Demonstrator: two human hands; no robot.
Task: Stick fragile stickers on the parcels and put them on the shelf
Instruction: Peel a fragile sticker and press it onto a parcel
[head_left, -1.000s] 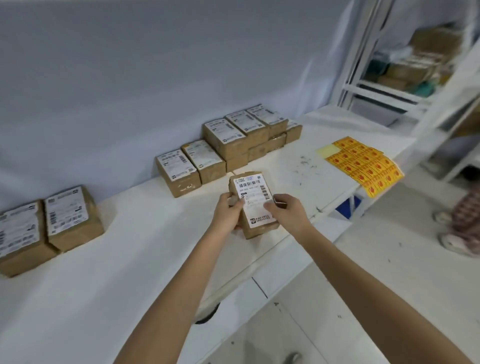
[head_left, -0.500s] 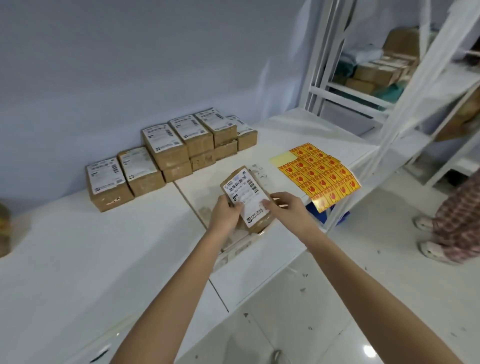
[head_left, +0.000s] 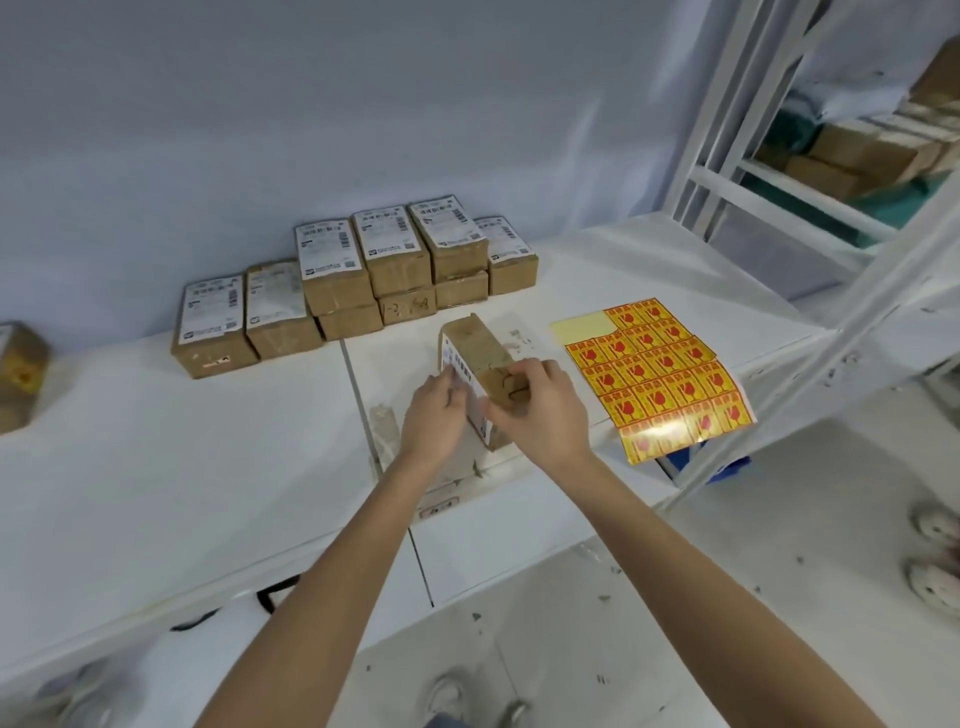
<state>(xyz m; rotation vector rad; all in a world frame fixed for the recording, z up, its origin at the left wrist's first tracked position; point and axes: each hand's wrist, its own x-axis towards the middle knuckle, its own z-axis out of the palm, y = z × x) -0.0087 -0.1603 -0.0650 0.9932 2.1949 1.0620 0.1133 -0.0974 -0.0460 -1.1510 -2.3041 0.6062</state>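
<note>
Tipped onto its edge now, parcel (head_left: 475, 353) gripped by left hand (head_left: 434, 415) and right hand (head_left: 540, 410); label mostly hidden.

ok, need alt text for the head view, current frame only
Both hands, left and right, hold a small brown cardboard parcel tilted on edge over a white table. A yellow sheet of red fragile stickers lies right of it; more labelled brown parcels are stacked behind.
</note>
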